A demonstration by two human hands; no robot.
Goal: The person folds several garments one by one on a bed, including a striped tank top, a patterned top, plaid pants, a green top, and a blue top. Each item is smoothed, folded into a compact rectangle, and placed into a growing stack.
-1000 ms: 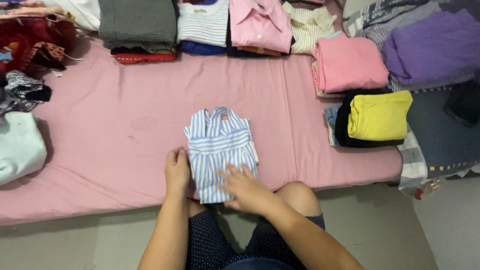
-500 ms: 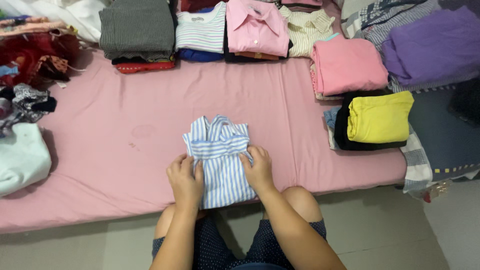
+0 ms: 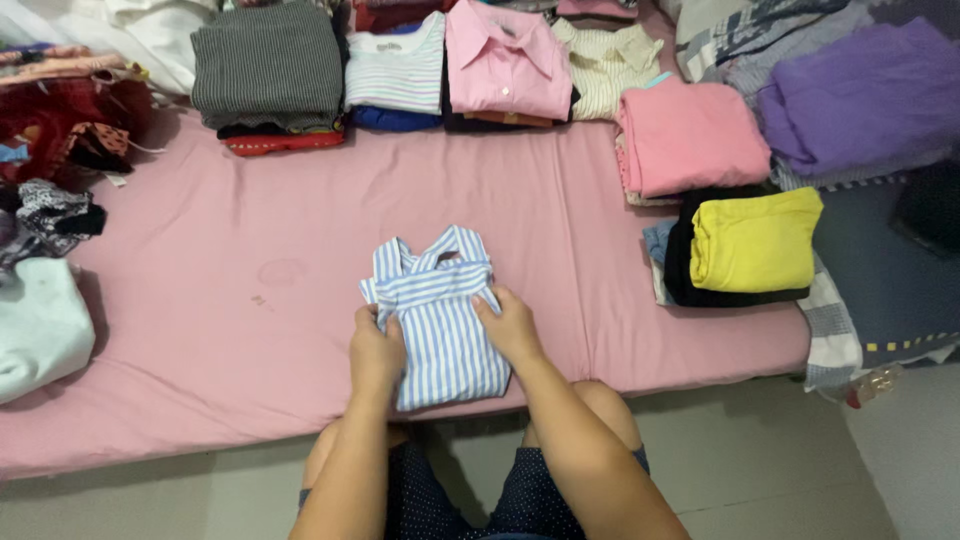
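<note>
A folded blue-and-white striped shirt [image 3: 436,310] lies on the pink mattress [image 3: 250,220], near its front edge. My left hand [image 3: 377,350] grips the shirt's left side, fingers curled over the edge. At the right side my right hand [image 3: 510,325] holds the other edge, thumb on top. The collar end points away from me.
Folded clothes line the mattress's far edge: a grey striped stack [image 3: 268,62], a pale striped top [image 3: 397,65], a pink shirt [image 3: 505,58]. At right lie a pink pile [image 3: 690,135], a yellow top on black [image 3: 755,240] and purple cloth [image 3: 860,95]. Unfolded clothes [image 3: 45,200] heap at left.
My right hand moved from the shirt's lower front up to its right edge. Both hands now hold the shirt's sides, and the shirt sits slightly farther from me.
</note>
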